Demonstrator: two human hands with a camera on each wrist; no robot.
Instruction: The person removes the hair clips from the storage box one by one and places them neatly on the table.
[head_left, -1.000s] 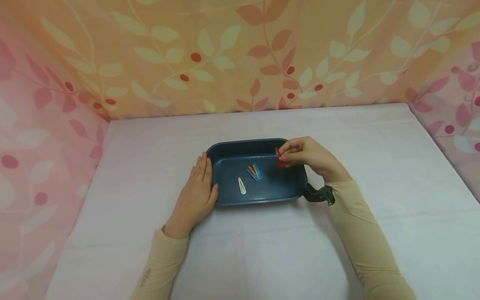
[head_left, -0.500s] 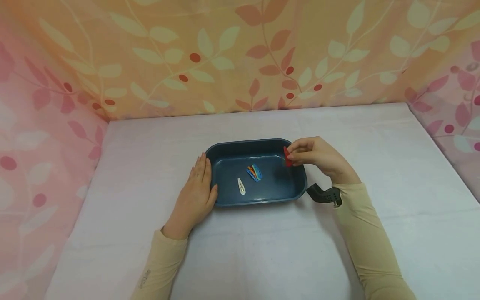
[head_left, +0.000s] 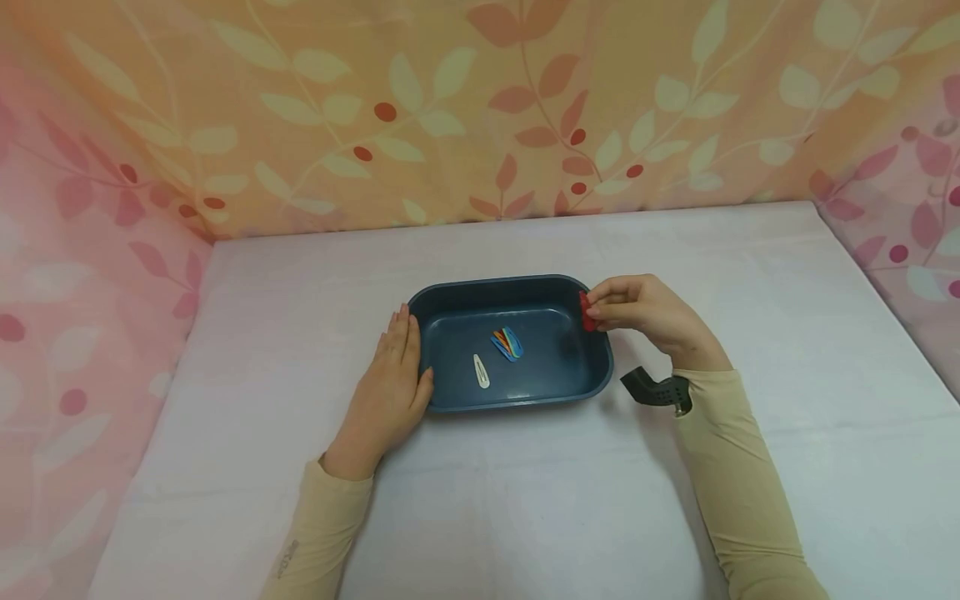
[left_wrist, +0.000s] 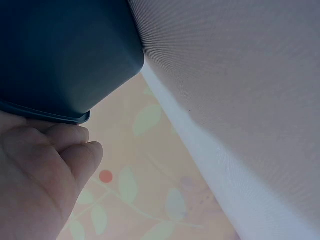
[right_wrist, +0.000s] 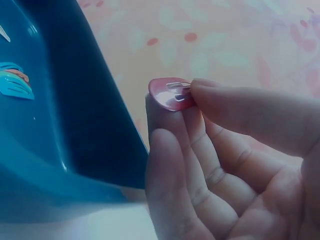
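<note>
Right fingers (right_wrist: 169,175) pinch a red clip (right_wrist: 170,95), left fingers (head_left: 410,340) straight, over a white tabletop (head_left: 480,517) before floral drapes (head_left: 420,50).

Compared with a second ago, the red hair clip (head_left: 588,312) is shifted from over the floor of the tray (head_left: 555,367) to its right rim, near the far corner. The right hand (head_left: 651,317) is drawn outward with it. The black wrist mount (head_left: 654,390) is now seen apart from the tray's near right corner.
</note>
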